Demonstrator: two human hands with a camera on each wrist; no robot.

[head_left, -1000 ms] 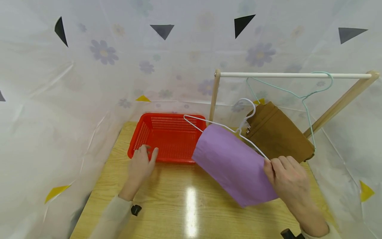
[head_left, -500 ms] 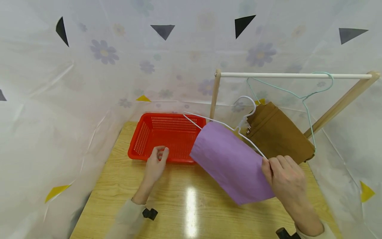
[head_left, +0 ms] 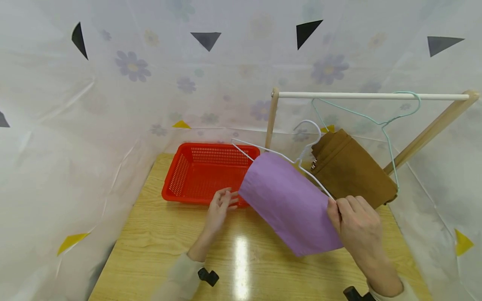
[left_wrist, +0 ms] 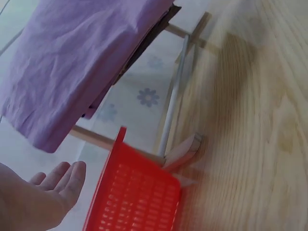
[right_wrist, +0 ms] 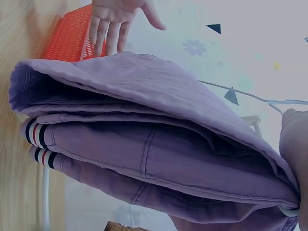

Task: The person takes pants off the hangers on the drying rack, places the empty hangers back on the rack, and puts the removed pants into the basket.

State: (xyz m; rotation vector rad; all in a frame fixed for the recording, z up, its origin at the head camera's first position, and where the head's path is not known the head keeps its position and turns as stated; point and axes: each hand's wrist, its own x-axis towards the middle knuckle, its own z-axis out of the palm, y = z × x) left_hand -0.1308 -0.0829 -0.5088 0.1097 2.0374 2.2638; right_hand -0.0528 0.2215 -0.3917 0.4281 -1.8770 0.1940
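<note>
My right hand [head_left: 357, 221] grips the right end of a white clothes hanger [head_left: 300, 160], held tilted above the table. Folded over that hanger is a purple garment [head_left: 290, 205]; the right wrist view shows its layers and dark, white and red striped bands on its edges. The hanger's left arm sticks out past the cloth. My left hand [head_left: 218, 209] holds nothing and is close to the garment's left edge, its fingers spread loosely. In the left wrist view the left hand [left_wrist: 48, 195] is just below the cloth, apart from it.
A red plastic basket [head_left: 180, 196] stands at the back of the wooden table [head_left: 150, 251]. At the back right is a rack with a white rail [head_left: 346, 95] and wooden posts. A pale green hanger [head_left: 363, 115] hangs there with a folded brown garment [head_left: 354, 171].
My left hand has moved right along the basket's front toward the purple garment. My right hand has shifted slightly left with the hanger and garment.
</note>
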